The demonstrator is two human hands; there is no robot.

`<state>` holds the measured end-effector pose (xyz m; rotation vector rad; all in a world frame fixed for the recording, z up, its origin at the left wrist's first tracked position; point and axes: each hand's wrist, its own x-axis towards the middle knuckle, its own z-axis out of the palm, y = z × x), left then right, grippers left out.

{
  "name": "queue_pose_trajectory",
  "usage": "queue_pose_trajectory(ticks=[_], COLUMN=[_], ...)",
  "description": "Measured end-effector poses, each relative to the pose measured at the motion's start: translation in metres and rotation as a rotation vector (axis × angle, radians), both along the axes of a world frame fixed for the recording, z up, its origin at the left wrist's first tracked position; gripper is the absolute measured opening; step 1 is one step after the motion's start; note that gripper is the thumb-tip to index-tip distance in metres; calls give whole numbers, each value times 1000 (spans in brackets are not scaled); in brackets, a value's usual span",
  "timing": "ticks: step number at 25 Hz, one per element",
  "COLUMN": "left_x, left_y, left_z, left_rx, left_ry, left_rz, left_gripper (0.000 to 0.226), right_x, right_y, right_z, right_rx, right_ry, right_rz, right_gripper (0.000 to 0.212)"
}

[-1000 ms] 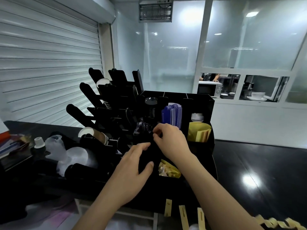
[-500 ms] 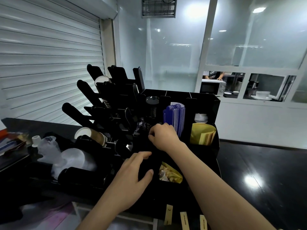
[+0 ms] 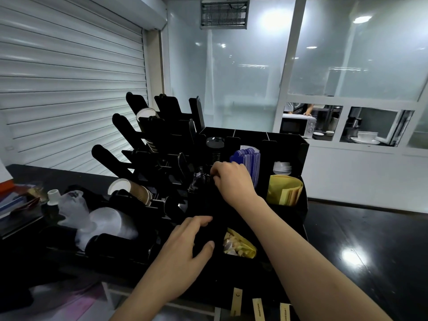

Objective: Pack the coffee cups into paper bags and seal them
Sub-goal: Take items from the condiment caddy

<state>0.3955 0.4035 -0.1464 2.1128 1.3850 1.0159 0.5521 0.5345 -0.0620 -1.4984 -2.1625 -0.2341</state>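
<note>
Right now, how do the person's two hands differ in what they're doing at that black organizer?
The right hand reaches deeper into the organizer, fingers curled, pinching something dark. The left hand sits nearer, fingers fairly straight, resting on a front divider without holding anything. Both hands are bare and touch the same organizer.

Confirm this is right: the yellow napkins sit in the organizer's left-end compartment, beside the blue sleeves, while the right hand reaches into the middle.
Not quite. The head view shows the yellow napkins in the organizer's right-end compartment, not the left end. The rest holds: they sit beside the blue sleeves, and the right hand reaches into the middle.
</note>
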Motion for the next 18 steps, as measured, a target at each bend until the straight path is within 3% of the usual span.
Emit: queue_pose_trajectory(ticks=[5, 18], left_x=[-5, 0], left_y=[-4, -18], left_z=[1, 11], left_rx=[0, 4], left_ry=[-23, -57], left_rz=[-3, -22], left_gripper=[43, 35], right_x=[2, 23], right_y=[3, -9], right_z=[27, 76], right_rx=[-104, -9], right_ry=[297, 584], right_rz=[77, 89], right_gripper=[18, 13])
